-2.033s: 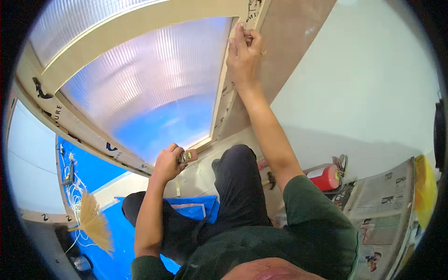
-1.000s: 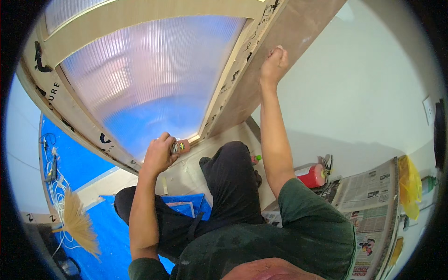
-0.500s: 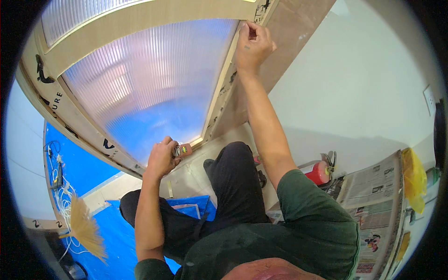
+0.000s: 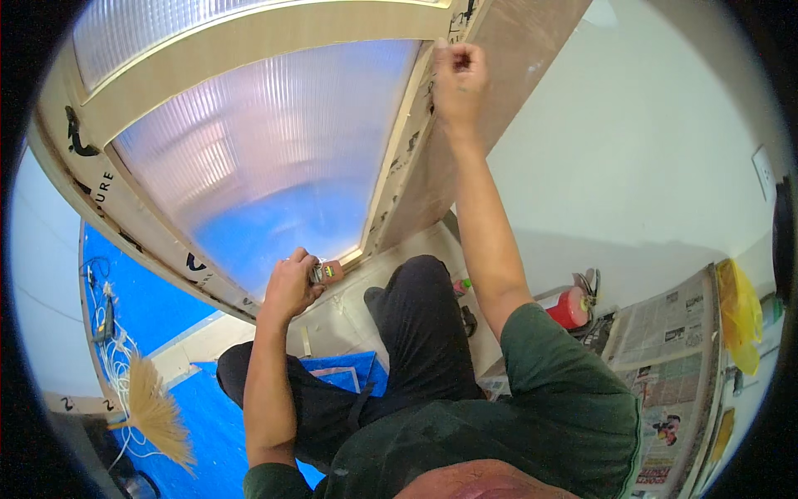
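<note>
A wooden door frame [image 4: 274, 66] with a ribbed translucent panel [image 4: 274, 158] stands in front of me. My left hand [image 4: 291, 283], at the panel's bottom edge, is closed around a small brown box [image 4: 331, 272] with a bright label. Up at the top right corner of the panel, my right hand [image 4: 461, 87] is curled against the frame's right upright [image 4: 407, 141], thumb and fingers pinched together. Whatever may be between those fingers is too small to make out. Black marks are on the frame's wood.
Blue sheeting [image 4: 208, 416] covers floor at the left, with a straw brush [image 4: 158, 412] and white cables [image 4: 112, 333]. A red cylinder [image 4: 569, 308] stands right of my knee. Newspaper [image 4: 665, 349] covers a surface at the right, beside a yellow plastic bag [image 4: 738, 316] and a white wall [image 4: 632, 166].
My right hand has shifted slightly right and down at the frame's upright, its fingers still pinched. My left hand stays in place with the small box.
</note>
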{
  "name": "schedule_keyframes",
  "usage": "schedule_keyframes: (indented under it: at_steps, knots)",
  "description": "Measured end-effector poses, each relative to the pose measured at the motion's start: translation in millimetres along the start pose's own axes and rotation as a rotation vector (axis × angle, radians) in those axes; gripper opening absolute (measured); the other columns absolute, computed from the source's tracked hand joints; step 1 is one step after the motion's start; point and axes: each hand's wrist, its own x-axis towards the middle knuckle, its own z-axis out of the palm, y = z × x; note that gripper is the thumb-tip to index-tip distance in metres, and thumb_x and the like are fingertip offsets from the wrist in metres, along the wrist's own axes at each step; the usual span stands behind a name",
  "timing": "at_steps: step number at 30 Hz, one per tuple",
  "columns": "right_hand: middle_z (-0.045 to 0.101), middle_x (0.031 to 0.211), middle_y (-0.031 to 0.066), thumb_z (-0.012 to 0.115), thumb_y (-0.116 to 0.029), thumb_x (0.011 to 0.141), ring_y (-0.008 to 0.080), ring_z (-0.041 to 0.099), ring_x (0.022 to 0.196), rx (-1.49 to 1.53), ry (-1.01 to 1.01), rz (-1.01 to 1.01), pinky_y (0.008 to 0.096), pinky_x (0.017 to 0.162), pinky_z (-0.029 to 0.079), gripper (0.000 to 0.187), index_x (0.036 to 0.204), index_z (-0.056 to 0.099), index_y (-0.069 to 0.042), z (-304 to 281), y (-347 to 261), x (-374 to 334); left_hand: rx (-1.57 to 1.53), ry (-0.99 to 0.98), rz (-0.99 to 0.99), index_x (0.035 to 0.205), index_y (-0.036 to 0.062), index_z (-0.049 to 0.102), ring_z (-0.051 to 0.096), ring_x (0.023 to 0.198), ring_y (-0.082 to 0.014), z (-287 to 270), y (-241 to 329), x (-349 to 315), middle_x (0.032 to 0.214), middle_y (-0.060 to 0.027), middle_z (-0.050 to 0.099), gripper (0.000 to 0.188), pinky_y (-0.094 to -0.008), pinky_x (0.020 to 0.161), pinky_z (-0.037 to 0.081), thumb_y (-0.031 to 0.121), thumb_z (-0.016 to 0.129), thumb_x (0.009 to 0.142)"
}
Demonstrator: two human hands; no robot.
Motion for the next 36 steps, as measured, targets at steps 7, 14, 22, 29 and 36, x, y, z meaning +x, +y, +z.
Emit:
schedule_keyframes:
  at_steps: [7, 14, 22, 29, 36]
  knots:
    - [0.054, 0.097, 0.0027, 0.095, -0.062, 0.066, 0.0146, 0.054, 0.084, -0.241, 0.004, -0.066, 0.0322, 0.077, 0.050, 0.068, 0.086, 0.062, -0.006, 11, -9, 12, -0.011, 0.000, 0.003, 0.113, 0.0058, 0.071, 0.065, 0.097, -0.0417, -1, 4, 0, 0.110, -0.0151, 0.066, 0.049, -0.0497, 0.086, 0.054, 0.017, 0.090, 0.069]
    - [0.050, 0.095, 0.0006, 0.100, -0.046, 0.067, 0.0116, 0.050, 0.081, -0.103, -0.040, -0.031, 0.0283, 0.072, 0.050, 0.057, 0.084, 0.062, -0.006, 7, -3, 25, -0.029, -0.004, 0.002, 0.113, 0.0050, 0.071, 0.065, 0.096, -0.0421, -3, 7, 0, 0.109, -0.0155, 0.065, 0.049, -0.0502, 0.085, 0.054, 0.015, 0.091, 0.068]
    - [0.051, 0.096, 0.0005, 0.095, -0.030, 0.077, 0.0098, 0.049, 0.077, -0.066, -0.048, -0.166, 0.0263, 0.071, 0.049, 0.041, 0.087, 0.066, -0.003, -5, 15, 31, -0.028, 0.010, 0.010, 0.112, 0.0042, 0.072, 0.065, 0.096, -0.0424, -2, 6, 0, 0.109, -0.0159, 0.065, 0.049, -0.0502, 0.083, 0.054, 0.015, 0.090, 0.068]
    - [0.065, 0.099, 0.0032, 0.084, -0.015, 0.086, 0.0143, 0.062, 0.088, 0.009, -0.079, -0.350, 0.0307, 0.078, 0.050, 0.015, 0.095, 0.075, -0.007, -10, 3, 18, -0.030, 0.013, 0.018, 0.112, 0.0046, 0.072, 0.066, 0.093, -0.0426, 1, 3, 2, 0.108, -0.0158, 0.066, 0.049, -0.0508, 0.082, 0.055, 0.015, 0.090, 0.067]
    - [0.069, 0.095, -0.0041, 0.082, -0.019, 0.085, 0.0181, 0.063, 0.097, -0.395, 0.026, -0.814, 0.0400, 0.098, 0.033, 0.012, 0.094, 0.074, -0.017, -2, -2, 21, -0.028, 0.002, 0.017, 0.112, 0.0051, 0.071, 0.066, 0.093, -0.0426, 4, 4, 4, 0.109, -0.0153, 0.066, 0.049, -0.0506, 0.083, 0.055, 0.015, 0.090, 0.068]
